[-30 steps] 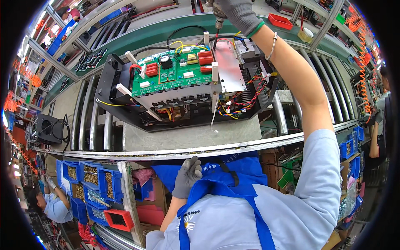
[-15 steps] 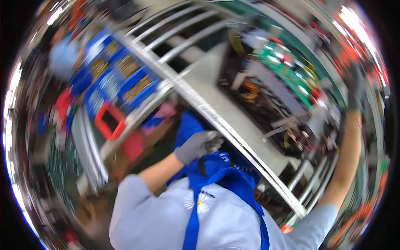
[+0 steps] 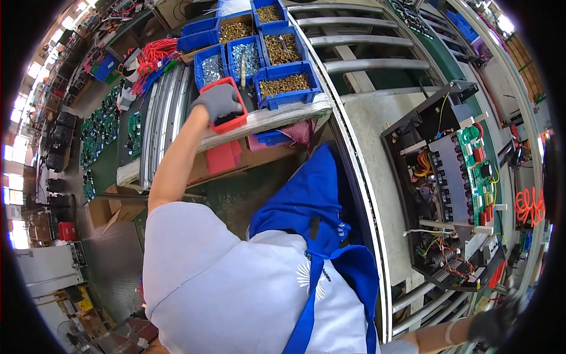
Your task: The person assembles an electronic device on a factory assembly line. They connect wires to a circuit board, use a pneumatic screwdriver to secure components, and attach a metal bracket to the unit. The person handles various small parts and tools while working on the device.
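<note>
In a grey glove, my left hand [image 3: 219,101] reaches down into a small red bin [image 3: 231,125] at the corner of a side bench. Its fingers curl in over dark contents; what they hold is too small to make out. My right hand [image 3: 498,323], also gloved, is stretched far out to the lower right, below an open black equipment chassis [image 3: 407,200]. It is dark and blurred near the picture's rim, so its fingers cannot be read. Inside the chassis are a green circuit board [image 3: 471,171], wires and a coil.
Blue bins of brass and silver hardware [image 3: 284,86] stand beside the red bin. Long metal strips [image 3: 168,112] lie left of it. A metal rail [image 3: 359,159] runs between bench and roller conveyor [image 3: 377,65]. A red coiled cord [image 3: 529,206] hangs at right.
My left hand has gone from in front of my apron to the red bin. My right hand has come down from the upper right to the lower right. The view has turned.
</note>
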A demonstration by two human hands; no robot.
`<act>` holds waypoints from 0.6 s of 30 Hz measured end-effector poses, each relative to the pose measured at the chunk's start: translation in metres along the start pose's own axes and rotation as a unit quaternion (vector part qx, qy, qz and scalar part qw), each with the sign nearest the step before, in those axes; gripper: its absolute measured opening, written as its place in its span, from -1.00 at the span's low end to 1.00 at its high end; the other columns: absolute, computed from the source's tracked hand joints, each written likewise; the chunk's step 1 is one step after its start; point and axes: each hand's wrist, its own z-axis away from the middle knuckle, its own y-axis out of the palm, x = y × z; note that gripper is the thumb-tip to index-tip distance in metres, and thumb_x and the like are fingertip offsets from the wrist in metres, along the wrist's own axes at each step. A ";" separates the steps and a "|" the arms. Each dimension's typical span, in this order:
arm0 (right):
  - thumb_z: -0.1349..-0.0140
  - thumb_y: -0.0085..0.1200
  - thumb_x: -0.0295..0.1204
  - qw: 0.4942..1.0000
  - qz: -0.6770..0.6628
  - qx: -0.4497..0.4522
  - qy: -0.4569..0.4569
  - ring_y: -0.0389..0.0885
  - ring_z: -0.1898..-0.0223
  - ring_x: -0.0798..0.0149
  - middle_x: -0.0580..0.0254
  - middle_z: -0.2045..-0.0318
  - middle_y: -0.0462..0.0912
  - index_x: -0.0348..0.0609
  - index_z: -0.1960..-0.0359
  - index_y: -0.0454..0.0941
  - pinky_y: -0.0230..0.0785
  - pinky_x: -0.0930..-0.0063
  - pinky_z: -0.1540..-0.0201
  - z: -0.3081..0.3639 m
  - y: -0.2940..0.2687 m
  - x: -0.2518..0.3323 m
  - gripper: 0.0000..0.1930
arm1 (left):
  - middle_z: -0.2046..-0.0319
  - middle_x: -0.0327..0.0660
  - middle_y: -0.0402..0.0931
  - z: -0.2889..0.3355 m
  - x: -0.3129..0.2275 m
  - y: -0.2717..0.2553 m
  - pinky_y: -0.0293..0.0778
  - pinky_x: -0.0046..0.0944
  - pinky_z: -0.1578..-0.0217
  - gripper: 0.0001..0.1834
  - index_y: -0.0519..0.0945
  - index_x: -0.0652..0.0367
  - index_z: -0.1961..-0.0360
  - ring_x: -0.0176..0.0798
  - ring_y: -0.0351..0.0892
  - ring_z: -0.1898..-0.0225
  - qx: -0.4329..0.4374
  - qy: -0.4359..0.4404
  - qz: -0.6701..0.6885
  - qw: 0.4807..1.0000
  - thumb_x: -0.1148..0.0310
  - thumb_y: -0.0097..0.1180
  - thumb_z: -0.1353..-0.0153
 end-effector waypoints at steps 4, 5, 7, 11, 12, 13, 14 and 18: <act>-0.16 0.17 -0.14 0.972 -0.148 0.147 0.113 0.55 0.25 0.17 0.06 0.13 0.54 -0.22 -0.07 0.39 0.34 0.42 0.17 0.093 -0.004 0.052 -0.46 | 0.43 -0.05 0.63 -0.019 0.042 0.012 0.54 -0.21 0.42 -0.74 0.64 0.28 0.35 -0.16 0.63 0.45 0.037 0.025 0.038 0.998 0.36 0.28 0.09; -0.15 0.18 -0.16 0.956 -0.183 0.180 0.140 0.55 0.26 0.18 0.07 0.15 0.54 -0.22 -0.05 0.38 0.34 0.41 0.19 0.110 -0.003 0.060 -0.48 | 0.44 -0.06 0.63 -0.018 0.040 0.013 0.54 -0.22 0.44 -0.75 0.64 0.29 0.36 -0.19 0.63 0.45 0.029 0.035 0.021 0.999 0.39 0.28 0.09; -0.14 0.19 -0.19 0.927 -0.239 0.226 0.180 0.53 0.30 0.20 0.09 0.21 0.52 -0.20 -0.01 0.37 0.32 0.41 0.23 0.128 0.001 0.073 -0.51 | 0.46 -0.10 0.64 -0.027 0.050 0.016 0.54 -0.25 0.46 -0.77 0.64 0.32 0.37 -0.25 0.63 0.48 0.000 0.099 -0.091 0.991 0.42 0.27 0.08; -0.11 0.21 -0.25 0.885 -0.320 0.251 0.227 0.49 0.37 0.23 0.14 0.31 0.50 -0.18 0.07 0.36 0.29 0.41 0.30 0.146 0.005 0.079 -0.57 | 0.51 -0.11 0.63 -0.002 0.031 -0.003 0.55 -0.29 0.48 -0.81 0.66 0.33 0.37 -0.26 0.63 0.53 0.015 0.005 0.033 0.999 0.43 0.21 0.01; -0.10 0.21 -0.27 0.878 -0.337 0.247 0.234 0.48 0.38 0.24 0.15 0.34 0.49 -0.17 0.09 0.35 0.28 0.41 0.32 0.146 0.004 0.079 -0.58 | 0.52 -0.12 0.63 -0.002 0.030 -0.007 0.55 -0.29 0.48 -0.81 0.66 0.34 0.37 -0.26 0.63 0.53 0.009 -0.005 0.047 0.999 0.43 0.20 -0.01; -0.10 0.22 -0.28 0.872 -0.352 0.240 0.240 0.47 0.40 0.24 0.16 0.36 0.49 -0.16 0.11 0.35 0.28 0.40 0.34 0.146 0.002 0.080 -0.59 | 0.52 -0.12 0.63 -0.003 0.030 -0.012 0.55 -0.30 0.49 -0.81 0.66 0.34 0.37 -0.26 0.63 0.53 0.003 -0.016 0.061 0.998 0.43 0.18 -0.02; -0.09 0.22 -0.30 0.865 -0.367 0.234 0.248 0.47 0.42 0.25 0.17 0.39 0.48 -0.16 0.13 0.34 0.27 0.40 0.36 0.145 0.000 0.077 -0.61 | 0.53 -0.12 0.62 -0.001 0.032 -0.015 0.55 -0.30 0.49 -0.81 0.66 0.34 0.36 -0.26 0.64 0.53 -0.004 -0.030 0.075 0.997 0.43 0.17 -0.03; -0.06 0.24 -0.36 0.845 -0.431 0.189 0.254 0.43 0.49 0.28 0.21 0.50 0.46 -0.13 0.21 0.33 0.24 0.40 0.44 0.128 -0.010 0.077 -0.64 | 0.63 -0.13 0.59 -0.008 0.045 -0.021 0.49 -0.29 0.51 -0.68 0.67 0.33 0.39 -0.26 0.60 0.58 -0.067 0.079 -0.049 0.993 0.22 0.17 -0.08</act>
